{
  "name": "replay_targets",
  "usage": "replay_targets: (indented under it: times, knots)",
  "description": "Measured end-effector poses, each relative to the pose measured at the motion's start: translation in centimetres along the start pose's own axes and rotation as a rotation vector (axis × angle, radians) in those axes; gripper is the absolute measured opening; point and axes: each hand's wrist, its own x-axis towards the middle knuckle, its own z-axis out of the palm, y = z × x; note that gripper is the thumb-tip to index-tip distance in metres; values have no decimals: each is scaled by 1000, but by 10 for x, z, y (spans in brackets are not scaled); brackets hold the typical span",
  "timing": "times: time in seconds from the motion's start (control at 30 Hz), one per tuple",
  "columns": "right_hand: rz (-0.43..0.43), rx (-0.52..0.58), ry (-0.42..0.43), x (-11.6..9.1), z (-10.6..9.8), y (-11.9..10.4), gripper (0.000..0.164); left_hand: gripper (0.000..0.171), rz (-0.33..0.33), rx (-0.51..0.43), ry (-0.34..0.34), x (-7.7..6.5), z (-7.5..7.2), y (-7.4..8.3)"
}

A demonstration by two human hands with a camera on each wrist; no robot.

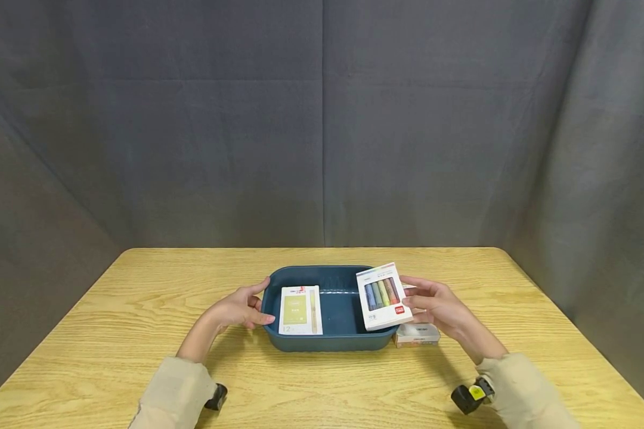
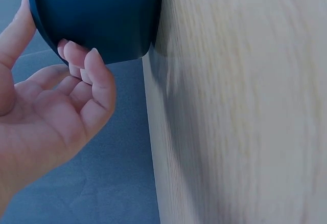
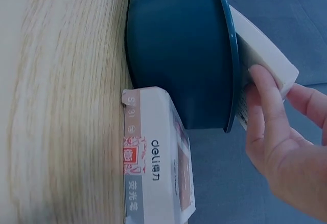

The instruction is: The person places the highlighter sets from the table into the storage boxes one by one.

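A dark blue plastic bin point(image 1: 340, 342) stands on the table. At its left end my left hand point(image 1: 238, 307) holds the rim, with several fingers curled against the outer wall point(image 2: 102, 14). My right hand point(image 1: 434, 304) pinches a white box of coloured markers point(image 1: 375, 319) by its right edge. That box is tilted over the bin's right end, its window showing blue, green, yellow and red pens. Inside the bin at the left lies a white and green box point(image 1: 295, 310). Below the right hand, a deli highlighter box point(image 3: 153, 155) sits on the table beside the bin.
The wooden table point(image 1: 166, 286) runs out on both sides of the bin. Grey curtains point(image 1: 247, 149) hang behind the table and at its sides. A strapped wrist camera point(image 1: 467, 398) is near the right sleeve.
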Motion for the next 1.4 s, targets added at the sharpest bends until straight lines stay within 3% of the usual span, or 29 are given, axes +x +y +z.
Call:
replay_targets:
  times: [0.93, 1.4]
  knots:
    - [4, -177, 75, 17, 20, 1, 50, 89, 0, -10, -8, -1, 1, 5]
    - [-33, -382, 149, 22, 38, -2, 42, 91, 0, -10, -15, -3, -1, 5]
